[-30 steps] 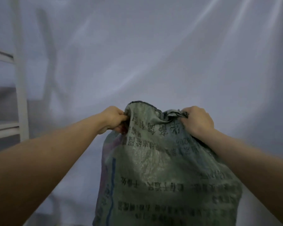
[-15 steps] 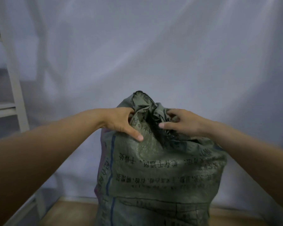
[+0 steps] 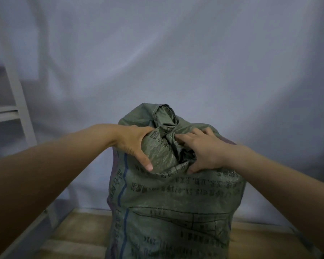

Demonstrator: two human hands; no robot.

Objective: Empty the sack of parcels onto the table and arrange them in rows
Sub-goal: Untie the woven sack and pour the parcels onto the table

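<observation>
Fingers (image 3: 187,136) of my right hand (image 3: 204,148) press spread on the bunched neck (image 3: 165,116) from three o'clock, my left hand (image 3: 133,141) clasps it from nine, and the sack (image 3: 176,202) stands unopened on the table (image 3: 79,230) at six, so I judge loosening its mouth comes next.

A pale grey-white sheet (image 3: 195,62) hangs across the whole far side, filling the view from left to right, with soft folds and faint bright streaks running slantwise over it. At the far left stands a white shelving frame (image 3: 17,90), its upright post leaning in the wide-angle view. A white shelf board (image 3: 2,112) joins that post from the left edge, and a shadowed grey gap lies beneath the board.
</observation>
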